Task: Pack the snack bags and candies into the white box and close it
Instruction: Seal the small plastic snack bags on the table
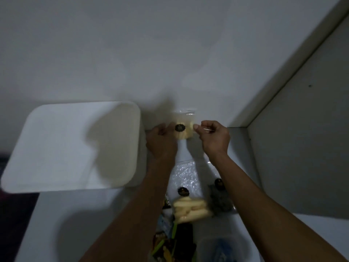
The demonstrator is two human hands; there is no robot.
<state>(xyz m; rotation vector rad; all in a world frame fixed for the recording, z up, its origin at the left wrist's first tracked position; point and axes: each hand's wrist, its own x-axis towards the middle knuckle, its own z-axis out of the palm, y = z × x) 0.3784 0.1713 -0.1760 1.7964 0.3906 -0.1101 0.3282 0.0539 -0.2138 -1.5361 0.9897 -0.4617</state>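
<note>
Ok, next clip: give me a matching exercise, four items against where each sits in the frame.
Items:
1. white lid
2. clear snack bag with dark sticker
3. bag of pale stick snacks
4. clear tub with blue contents

Places:
A. bottom edge, under the right forearm
B. held up between the left hand and right hand
C. far left, by the wall
D. low centre, between the forearms

Pairs: 1-C, 2-B, 3-D, 4-A
</note>
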